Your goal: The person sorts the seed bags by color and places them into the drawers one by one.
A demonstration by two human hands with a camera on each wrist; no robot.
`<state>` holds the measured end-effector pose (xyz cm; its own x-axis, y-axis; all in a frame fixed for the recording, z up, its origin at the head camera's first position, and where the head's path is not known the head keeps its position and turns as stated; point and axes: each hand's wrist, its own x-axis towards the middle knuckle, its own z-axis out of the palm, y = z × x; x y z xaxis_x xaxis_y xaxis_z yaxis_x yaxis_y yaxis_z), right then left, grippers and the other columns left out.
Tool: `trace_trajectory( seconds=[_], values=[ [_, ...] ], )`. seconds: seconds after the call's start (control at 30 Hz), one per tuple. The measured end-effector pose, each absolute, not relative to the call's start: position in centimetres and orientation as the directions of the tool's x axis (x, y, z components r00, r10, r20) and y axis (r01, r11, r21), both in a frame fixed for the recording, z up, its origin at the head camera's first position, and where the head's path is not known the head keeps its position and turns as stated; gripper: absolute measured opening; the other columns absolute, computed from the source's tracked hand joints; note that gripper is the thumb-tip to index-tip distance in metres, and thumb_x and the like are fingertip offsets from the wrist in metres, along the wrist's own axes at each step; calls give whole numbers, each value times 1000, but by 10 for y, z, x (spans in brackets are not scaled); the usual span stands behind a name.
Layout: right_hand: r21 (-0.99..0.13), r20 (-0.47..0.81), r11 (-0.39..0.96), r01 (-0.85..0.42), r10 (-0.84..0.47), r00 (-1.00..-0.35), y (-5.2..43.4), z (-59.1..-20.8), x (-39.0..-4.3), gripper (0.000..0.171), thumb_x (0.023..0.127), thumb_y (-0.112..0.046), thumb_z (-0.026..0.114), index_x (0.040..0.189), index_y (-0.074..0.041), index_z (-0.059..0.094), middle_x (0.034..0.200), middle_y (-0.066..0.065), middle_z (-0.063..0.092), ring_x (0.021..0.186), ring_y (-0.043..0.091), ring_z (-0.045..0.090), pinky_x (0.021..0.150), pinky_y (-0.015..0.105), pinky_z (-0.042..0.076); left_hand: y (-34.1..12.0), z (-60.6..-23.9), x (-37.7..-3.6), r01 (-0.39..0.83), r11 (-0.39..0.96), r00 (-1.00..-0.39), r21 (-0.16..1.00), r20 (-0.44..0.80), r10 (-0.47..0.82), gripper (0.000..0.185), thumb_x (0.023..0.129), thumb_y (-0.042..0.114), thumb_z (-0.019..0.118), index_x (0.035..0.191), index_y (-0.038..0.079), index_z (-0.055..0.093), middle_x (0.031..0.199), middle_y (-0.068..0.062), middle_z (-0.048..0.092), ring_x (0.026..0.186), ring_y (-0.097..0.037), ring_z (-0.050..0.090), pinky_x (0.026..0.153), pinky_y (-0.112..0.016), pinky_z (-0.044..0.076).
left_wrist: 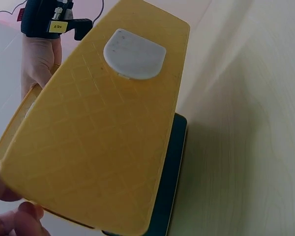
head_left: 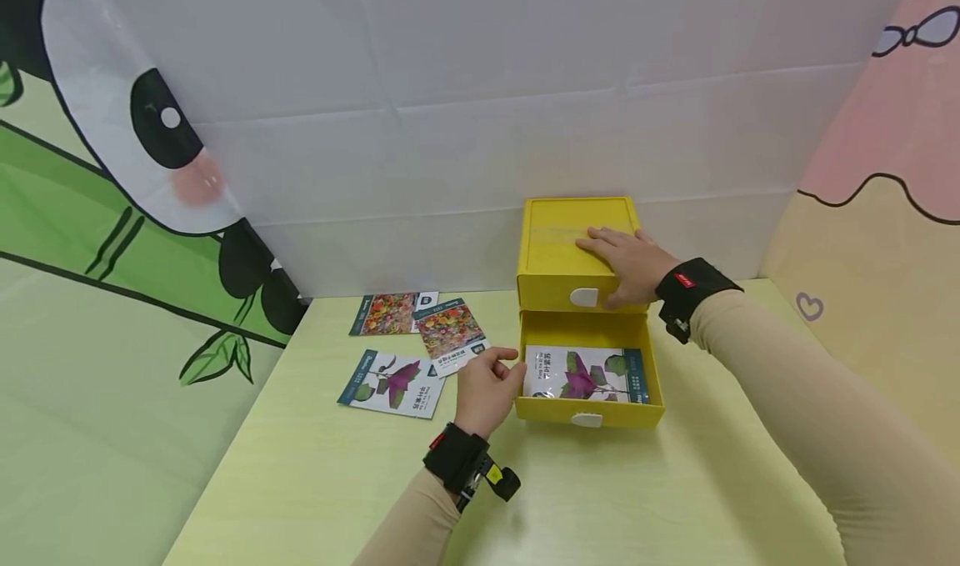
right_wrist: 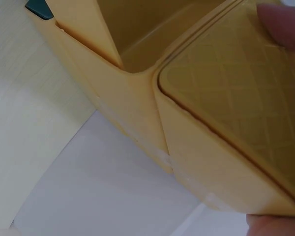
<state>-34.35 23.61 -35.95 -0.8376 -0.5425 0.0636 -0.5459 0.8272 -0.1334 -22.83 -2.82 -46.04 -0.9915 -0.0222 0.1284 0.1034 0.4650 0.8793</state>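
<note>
A yellow two-drawer box [head_left: 576, 237] stands against the back wall, its lower drawer [head_left: 588, 413] pulled out. Inside that drawer lies a glossy flower-picture packet [head_left: 585, 374] with a purple bloom. My right hand [head_left: 630, 262] rests on the box top, fingers spread, with the thumb over the front of the closed upper drawer [right_wrist: 236, 88]. My left hand [head_left: 486, 387] is at the lower drawer's left side, its fingers loosely bent. In the left wrist view, its fingertips [left_wrist: 27, 219] appear right at the corner of the drawer front [left_wrist: 98, 132].
Left of the box, two packets with mixed flowers [head_left: 390, 313] [head_left: 452, 328] and one with a purple flower [head_left: 393, 383] lie on the pale table [head_left: 300, 483]. A printed cloth wall [head_left: 450, 132] rises behind. White tabs [head_left: 585, 297] mark the drawer fronts.
</note>
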Motion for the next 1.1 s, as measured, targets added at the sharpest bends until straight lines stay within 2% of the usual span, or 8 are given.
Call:
trace_trajectory(
  seconds=[0.17, 0.3, 0.47, 0.63, 0.73, 0.83, 0.97, 1.1],
  values=[
    [-135, 61, 826, -547, -544, -837, 237, -359, -343, 101, 71, -26, 83, 153, -12, 25, 158, 16, 17, 143, 37, 17, 110, 63, 5, -45, -466, -231, 145, 484, -984, 863, 178, -21, 22, 93, 26, 63, 105, 10, 71, 67, 0, 51, 53, -13, 43, 47, -24, 30],
    [-142, 61, 826, -546, -543, -838, 237, -359, -342, 100, 71, -25, 83, 152, -11, 26, 157, 16, 18, 143, 37, 17, 109, 64, 6, -73, -469, -235, 155, 529, -976, 834, 212, -50, 20, 93, 25, 64, 102, 9, 72, 68, 0, 52, 55, -13, 43, 51, -25, 33],
    [-142, 59, 829, -541, -538, -841, 236, -358, -341, 99, 71, -25, 82, 152, -12, 26, 157, 16, 18, 143, 37, 17, 109, 64, 6, -114, -471, -245, 92, 644, -973, 759, 207, -105, 22, 93, 23, 64, 105, 6, 71, 70, -2, 54, 58, -15, 45, 55, -29, 33],
    [-144, 70, 824, -548, -544, -836, 235, -357, -339, 99, 71, -23, 83, 152, -10, 27, 157, 17, 19, 143, 37, 17, 109, 64, 6, -152, -477, -253, 21, 772, -972, 635, 194, -133, 27, 93, 23, 62, 110, 3, 68, 69, -4, 57, 58, -18, 47, 55, -32, 35],
    [-146, 67, 824, -547, -543, -837, 235, -357, -338, 98, 72, -23, 82, 152, -10, 27, 157, 17, 19, 143, 37, 17, 109, 64, 6, -172, -483, -260, -14, 836, -971, 549, 190, -141, 31, 93, 24, 61, 111, 0, 67, 76, -9, 61, 65, -23, 53, 58, -36, 41],
    [-145, 70, 827, -542, -538, -840, 235, -356, -337, 98, 72, -24, 83, 152, -10, 27, 157, 17, 19, 143, 37, 17, 109, 64, 6, -192, -490, -267, -55, 882, -973, 468, 173, -152, 37, 92, 27, 61, 114, -2, 65, 92, -17, 63, 83, -33, 58, 69, -45, 47],
    [-142, 73, 829, -541, -536, -841, 234, -356, -338, 98, 72, -24, 83, 151, -11, 27, 157, 17, 20, 143, 37, 18, 109, 64, 7, -217, -501, -276, -148, 902, -973, 405, 103, -206, 49, 91, 31, 60, 122, -6, 58, 112, -29, 55, 105, -47, 51, 85, -56, 44],
    [-133, 74, 829, -542, -538, -840, 235, -356, -338, 98, 72, -25, 83, 151, -11, 27, 157, 17, 20, 143, 37, 18, 109, 64, 7, -235, -513, -284, -235, 904, -965, 356, 27, -262, 62, 90, 39, 60, 124, -12, 52, 116, -36, 49, 107, -53, 47, 86, -60, 42]
  ],
)
